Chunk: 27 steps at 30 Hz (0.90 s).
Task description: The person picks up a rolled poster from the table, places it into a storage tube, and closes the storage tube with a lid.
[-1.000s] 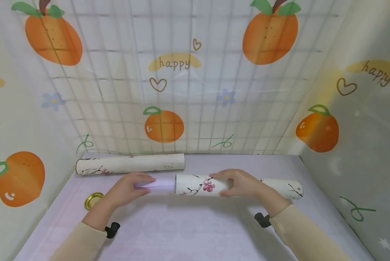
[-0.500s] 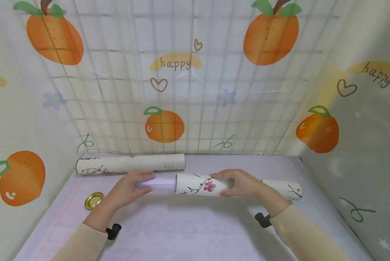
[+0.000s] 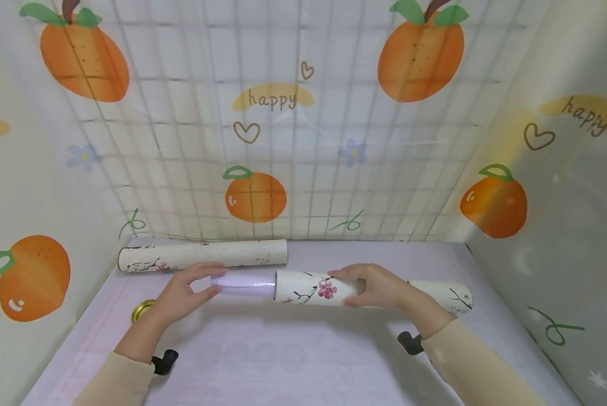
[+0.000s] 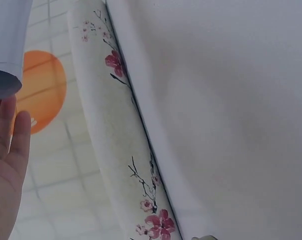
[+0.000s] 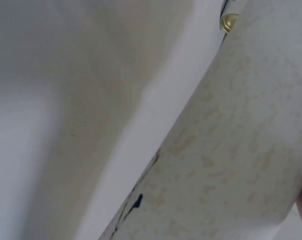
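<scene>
**Slightly Back: Left Hand (image 3: 181, 294) Slid Toward Outer End of Rolled White Sheet (image 3: 247, 285)**

In the head view, the left hand pinched the rolled white sheet near its outer end, farther from the mouth of the blossom-print tube (image 3: 303, 290) than half a second earlier; how firmly could not be told. More of the roll lay bare between hand and mouth, yet it apparently stood part in, part out of the tube. The right hand (image 3: 381, 285) grasped the tube around its middle. A second blossom-print tube (image 3: 207, 256) lay behind, near the back wall; a gold lid (image 3: 140, 310) showed partly hidden behind the left wrist.

In the left wrist view, the roll's hollow end sat at the fingertips, the thumb unseen.

In the right wrist view, the held tube's side loomed close, the grip mostly out of frame.
</scene>
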Each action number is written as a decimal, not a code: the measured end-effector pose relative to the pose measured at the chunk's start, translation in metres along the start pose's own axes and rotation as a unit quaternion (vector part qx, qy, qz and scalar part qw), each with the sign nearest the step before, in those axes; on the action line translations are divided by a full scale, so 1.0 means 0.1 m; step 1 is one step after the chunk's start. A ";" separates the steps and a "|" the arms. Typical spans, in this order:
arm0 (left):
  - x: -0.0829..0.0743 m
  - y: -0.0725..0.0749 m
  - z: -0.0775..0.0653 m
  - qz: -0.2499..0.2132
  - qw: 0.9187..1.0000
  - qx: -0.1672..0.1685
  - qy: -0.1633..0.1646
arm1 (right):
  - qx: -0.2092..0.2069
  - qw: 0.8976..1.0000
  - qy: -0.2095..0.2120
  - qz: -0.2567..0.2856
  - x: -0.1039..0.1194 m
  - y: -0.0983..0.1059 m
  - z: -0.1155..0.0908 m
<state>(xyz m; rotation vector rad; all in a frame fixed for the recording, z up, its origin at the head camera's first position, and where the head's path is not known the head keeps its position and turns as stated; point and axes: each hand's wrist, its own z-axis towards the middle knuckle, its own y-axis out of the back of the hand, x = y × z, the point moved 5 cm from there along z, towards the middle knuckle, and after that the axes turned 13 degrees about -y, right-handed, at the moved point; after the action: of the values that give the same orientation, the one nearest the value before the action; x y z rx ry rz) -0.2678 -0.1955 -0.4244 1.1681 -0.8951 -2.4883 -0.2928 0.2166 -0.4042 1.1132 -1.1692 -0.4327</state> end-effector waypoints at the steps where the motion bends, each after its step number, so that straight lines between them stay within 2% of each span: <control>1: 0.01 0.00 0.00 -0.008 1.000 -0.001 0.001 | 0.001 1.000 -0.002 0.001 0.00 0.00 0.00; 8: 0.03 -0.03 -0.01 -0.090 0.996 -0.004 -0.001 | 0.001 1.000 -0.004 0.003 -0.02 -0.01 0.00; 14: 0.01 -0.11 0.01 -0.112 0.994 0.008 0.002 | 0.001 1.000 0.000 -0.001 -0.03 -0.03 0.01; 20: -0.02 -0.19 0.05 -0.129 0.991 0.015 -0.013 | -0.001 1.000 -0.002 -0.002 -0.01 -0.03 0.00; 27: -0.04 -0.27 0.08 -0.155 0.988 0.022 -0.008 | 0.002 1.000 -0.011 0.001 -0.01 -0.04 0.01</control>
<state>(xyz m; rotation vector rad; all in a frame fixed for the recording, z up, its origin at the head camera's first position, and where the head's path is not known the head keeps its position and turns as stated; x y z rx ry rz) -0.2702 -0.1694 -0.4344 1.3994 -0.8291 -2.7346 -0.2930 0.2155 -0.4084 1.1141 -1.1907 -0.4422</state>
